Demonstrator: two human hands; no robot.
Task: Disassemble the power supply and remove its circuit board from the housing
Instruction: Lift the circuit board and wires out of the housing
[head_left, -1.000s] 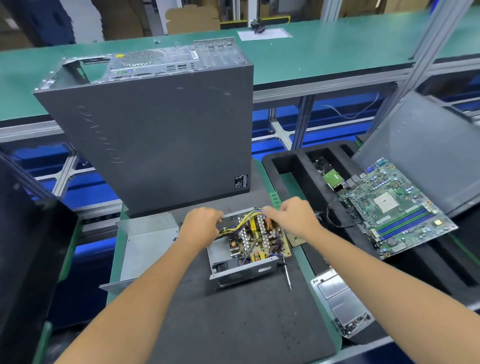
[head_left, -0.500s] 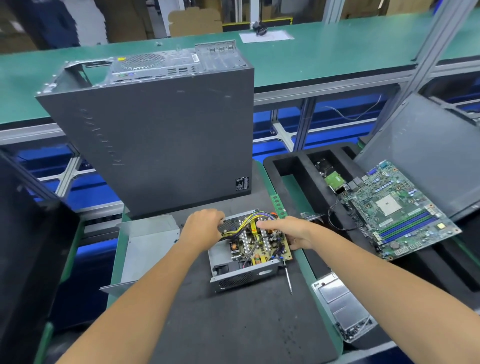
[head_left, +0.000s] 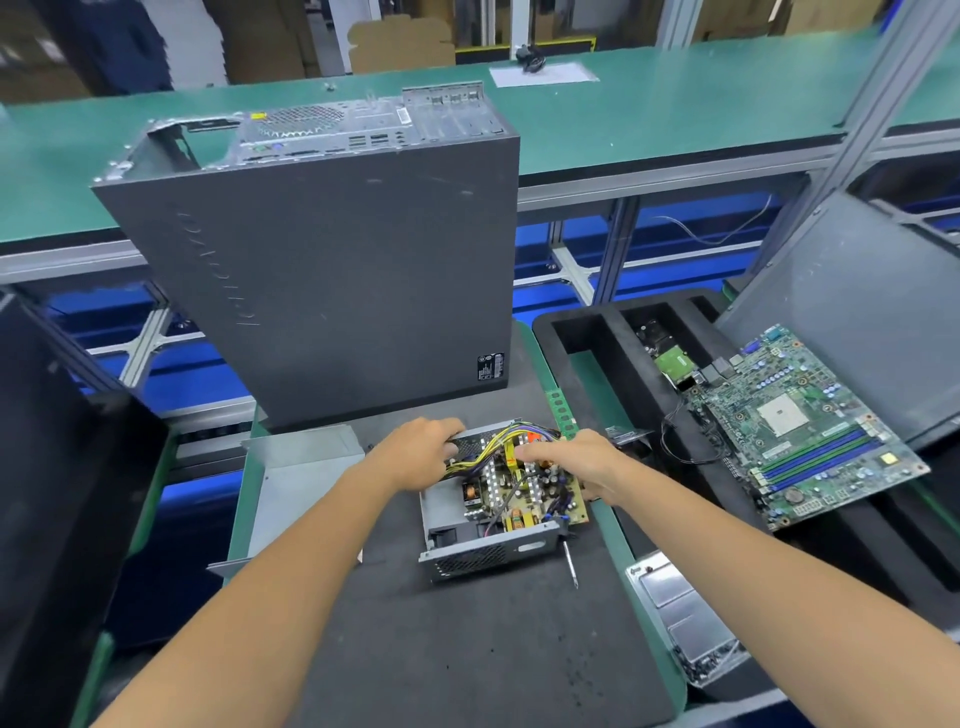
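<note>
Nearest the viewer, two bare forearms are reaching forward over a dark mat (head_left: 467, 649) that is covering the bench. A screwdriver (head_left: 570, 564) is lying on the mat just beside the near right corner of the power supply housing (head_left: 483, 553), an open grey metal box with a perforated front wall. The circuit board (head_left: 524, 493) is sitting inside it, its right edge jutting out past the housing. The left hand (head_left: 423, 454) is gripping the far left end of the housing, fingers curled over the bundle of yellow and black wires (head_left: 493, 447). The right hand (head_left: 576, 462) is resting on the far right part of the board, fingers fairly straight and pointing left across the components. A bent metal cover (head_left: 298, 478) is lying left of the housing. To the right, a motherboard (head_left: 810, 421) is leaning on a black foam tray (head_left: 587, 338). Behind the hands, a grey computer case (head_left: 332, 280) is standing upright, and beyond it a green bench (head_left: 675, 104) is running across.
</note>
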